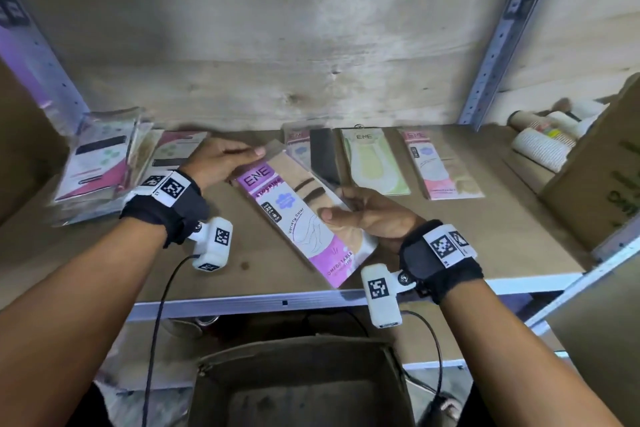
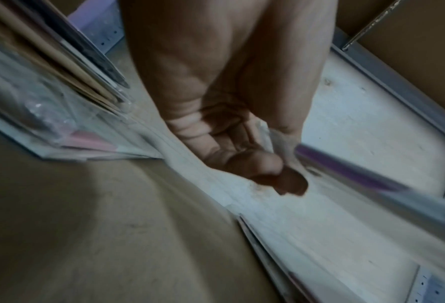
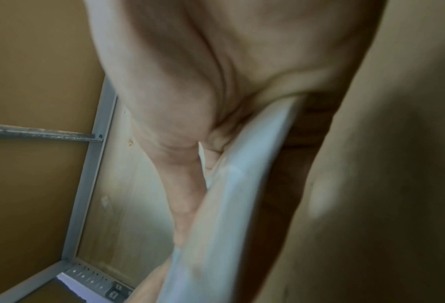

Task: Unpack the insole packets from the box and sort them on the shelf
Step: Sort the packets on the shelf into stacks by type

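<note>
Both hands hold a purple-and-white insole packet (image 1: 304, 218) slanted above the brown shelf (image 1: 467, 229). My left hand (image 1: 221, 159) pinches its far top end, thumb on top. My right hand (image 1: 367, 215) grips its right edge near the middle, thumb on the front. The right wrist view shows the packet's pale edge (image 3: 242, 194) running through my right hand (image 3: 203, 160). In the left wrist view my left hand (image 2: 268, 155) pinches a clear corner beside the purple packet edge (image 2: 351, 170). Three packets lie in a row at the back: dark (image 1: 322, 156), green (image 1: 374, 163) and pink (image 1: 440, 166). The open cardboard box (image 1: 298, 378) sits below the shelf.
A loose stack of packets (image 1: 100, 163) lies at the shelf's left end. A cardboard carton (image 1: 609, 177) and rolled white items (image 1: 543, 142) stand at the right. Grey metal uprights (image 1: 498, 38) frame the bay, and a metal rail (image 1: 277, 302) edges the shelf front.
</note>
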Demonstrator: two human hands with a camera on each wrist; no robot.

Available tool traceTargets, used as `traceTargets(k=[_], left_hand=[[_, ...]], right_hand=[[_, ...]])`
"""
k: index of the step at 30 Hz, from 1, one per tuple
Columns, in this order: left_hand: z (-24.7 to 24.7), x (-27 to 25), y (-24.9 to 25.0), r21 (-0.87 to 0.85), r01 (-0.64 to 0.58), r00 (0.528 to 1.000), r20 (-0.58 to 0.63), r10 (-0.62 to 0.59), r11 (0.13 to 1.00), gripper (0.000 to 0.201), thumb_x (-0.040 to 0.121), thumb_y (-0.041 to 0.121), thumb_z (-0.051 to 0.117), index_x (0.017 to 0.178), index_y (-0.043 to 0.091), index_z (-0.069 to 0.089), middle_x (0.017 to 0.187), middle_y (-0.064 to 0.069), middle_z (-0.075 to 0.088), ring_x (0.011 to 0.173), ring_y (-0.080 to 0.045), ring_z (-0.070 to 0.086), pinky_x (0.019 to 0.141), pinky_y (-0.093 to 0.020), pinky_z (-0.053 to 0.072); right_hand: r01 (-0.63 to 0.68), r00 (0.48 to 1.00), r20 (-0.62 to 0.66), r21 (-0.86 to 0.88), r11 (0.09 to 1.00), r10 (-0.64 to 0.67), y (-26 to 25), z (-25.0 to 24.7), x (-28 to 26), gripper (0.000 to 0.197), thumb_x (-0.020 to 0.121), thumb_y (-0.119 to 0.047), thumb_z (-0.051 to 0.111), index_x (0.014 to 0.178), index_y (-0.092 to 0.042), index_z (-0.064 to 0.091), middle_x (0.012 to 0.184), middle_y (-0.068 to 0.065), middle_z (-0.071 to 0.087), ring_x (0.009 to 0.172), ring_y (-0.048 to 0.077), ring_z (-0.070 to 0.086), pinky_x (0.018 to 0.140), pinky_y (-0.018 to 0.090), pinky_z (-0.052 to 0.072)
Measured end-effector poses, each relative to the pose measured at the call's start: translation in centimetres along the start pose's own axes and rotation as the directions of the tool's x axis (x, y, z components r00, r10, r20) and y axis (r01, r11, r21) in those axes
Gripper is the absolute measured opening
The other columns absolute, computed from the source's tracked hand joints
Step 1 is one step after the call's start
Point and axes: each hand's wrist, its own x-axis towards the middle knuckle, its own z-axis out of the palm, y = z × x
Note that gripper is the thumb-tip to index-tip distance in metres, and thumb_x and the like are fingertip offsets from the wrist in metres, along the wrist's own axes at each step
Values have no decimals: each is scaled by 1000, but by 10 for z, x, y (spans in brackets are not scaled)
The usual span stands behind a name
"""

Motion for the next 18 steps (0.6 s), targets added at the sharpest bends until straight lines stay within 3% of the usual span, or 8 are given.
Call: traceTargets(k=[3,5,7,10,13,15,18], left_hand=[[-2,4,0,17,-55,998,23,55,998,27,89,43,66,91,18,78,86,-6,76,68,-17,65,62,-22,50],[-1,5,1,10,-71,997,38,70,997,27,91,40,64,83,17,75,72,-2,71,56,-14,57,52,-21,46],[5,6,1,88,-83,996,28,81,993,32,94,40,60,75,18,70,58,4,61,50,-12,51,52,-23,41],[15,4,5,245,-112,989,-67,132,963,43,97,43,52,61,19,58,53,4,53,50,-14,47,60,-27,36],[17,-2,9,281,-138,976,-124,179,950,55,93,56,53,53,19,51,42,8,49,41,-6,45,53,-24,34],[16,-7,11,229,-182,975,-87,207,956,57,87,63,56,52,19,52,40,9,50,36,-2,43,45,-20,37],[14,-14,13,216,-259,964,-7,266,942,51,84,63,58,61,18,61,45,9,55,37,-4,44,41,-16,38]], right_hand=[[-7,1000,10,36,999,7,2,-5,-4,35,91,2,63,123,13,55,119,23,64,101,25,65,85,24,54],[-21,1000,19,46,999,20,4,-8,-7,31,91,2,64,120,10,58,115,19,66,98,23,66,83,24,53],[-15,1000,27,34,999,14,5,-10,-9,21,90,1,65,111,1,63,107,12,70,93,19,67,82,24,52],[-3,1000,26,6,1000,3,6,-12,-11,26,89,-3,67,114,4,62,114,18,69,99,24,67,86,28,52],[13,998,61,-57,998,-9,8,-16,-14,38,89,-7,67,123,7,58,125,25,64,106,28,65,94,34,50],[22,997,76,-77,997,-16,8,-19,-16,44,85,-13,70,123,6,58,126,27,62,107,29,64,96,38,49],[13,998,67,-119,993,-5,11,-21,-18,51,81,-20,72,122,6,58,126,29,62,114,41,62,104,50,46]])
